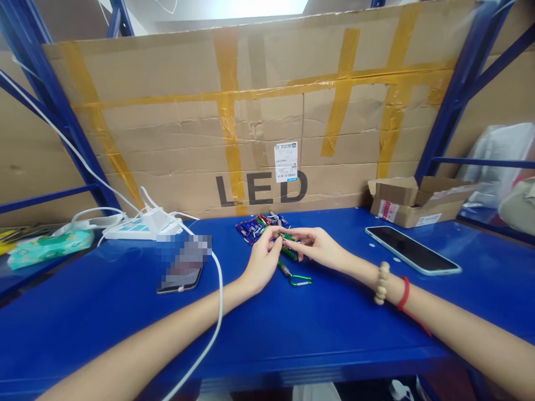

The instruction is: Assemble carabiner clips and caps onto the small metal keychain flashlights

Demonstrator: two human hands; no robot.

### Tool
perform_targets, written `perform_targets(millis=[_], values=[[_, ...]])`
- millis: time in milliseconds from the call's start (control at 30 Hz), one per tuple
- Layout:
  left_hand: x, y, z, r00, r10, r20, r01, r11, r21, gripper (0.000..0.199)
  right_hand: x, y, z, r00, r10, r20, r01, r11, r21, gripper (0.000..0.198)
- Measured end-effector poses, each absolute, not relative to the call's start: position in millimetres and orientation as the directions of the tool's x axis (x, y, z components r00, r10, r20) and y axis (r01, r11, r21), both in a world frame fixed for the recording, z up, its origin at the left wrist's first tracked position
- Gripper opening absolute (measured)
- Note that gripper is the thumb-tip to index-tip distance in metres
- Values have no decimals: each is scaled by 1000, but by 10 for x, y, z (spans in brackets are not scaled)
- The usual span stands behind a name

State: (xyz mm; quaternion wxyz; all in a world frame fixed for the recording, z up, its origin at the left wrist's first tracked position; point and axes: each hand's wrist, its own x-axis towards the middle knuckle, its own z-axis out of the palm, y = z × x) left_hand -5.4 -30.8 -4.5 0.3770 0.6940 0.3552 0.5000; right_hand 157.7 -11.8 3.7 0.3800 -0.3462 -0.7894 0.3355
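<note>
At the middle of the blue shelf, my left hand (pixel 261 256) and my right hand (pixel 317 246) meet at the fingertips. Both are closed in a pinch around a green carabiner (pixel 289 238), which the fingers partly cover. Beneath my right fingers lies more green metal, partly hidden. Nearer to me, a green carabiner keychain (pixel 301 281) with a dark, banded end rests on the shelf. Just behind my left hand is a pile of blue, purple and red carabiners (pixel 249 228).
A white cable (pixel 219 301) crosses over my left forearm from a power strip (pixel 137 227). A partly blurred phone (pixel 181 275) lies left; another phone (pixel 412 249) lies right, before an open cardboard box (pixel 401 203). A taped cardboard sheet (pixel 175 150) stands behind, between blue posts.
</note>
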Motion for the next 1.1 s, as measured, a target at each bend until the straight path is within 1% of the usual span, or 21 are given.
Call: perform_targets(millis=[100,200,233,300,367,400,500,600,733,800,867,1033,1100], values=[[-66,-308,-37,270,833,483,228,-543,808,19,1569,-132,43,-477,797,370,312,547,-777,52],[-104,-311,-13,346,773,532,368,-633,681,20,1602,-139,60,-517,760,394,359,611,-706,48],[-118,-315,-4,390,748,537,414,-663,623,21,1624,-139,68,-535,739,410,391,647,-655,46],[-139,-327,10,463,715,524,494,-699,518,23,1669,-138,84,-568,690,450,473,720,-507,42],[-148,-338,16,480,714,511,551,-698,457,24,1700,-141,97,-580,652,487,534,757,-377,44],[-149,-339,16,472,717,513,566,-692,448,25,1705,-146,100,-579,642,503,550,763,-341,46],[-146,-325,9,462,707,535,525,-704,478,24,1680,-177,99,-575,633,518,558,767,-318,52],[-148,-307,6,456,710,537,444,-704,554,21,1627,-219,91,-577,632,517,553,769,-322,51],[-151,-319,13,412,748,521,425,-663,616,15,1590,-230,86,-594,609,526,521,789,-326,39],[-149,-331,16,408,754,515,414,-656,631,13,1591,-217,84,-614,591,523,481,806,-345,30],[-145,-339,20,396,760,515,402,-648,647,11,1596,-207,85,-630,584,513,454,812,-367,26],[-143,-326,35,321,805,499,428,-594,682,9,1598,-216,91,-626,607,489,457,794,-401,33],[-142,-315,36,322,810,491,439,-587,680,10,1599,-219,92,-617,619,486,467,785,-406,32]])
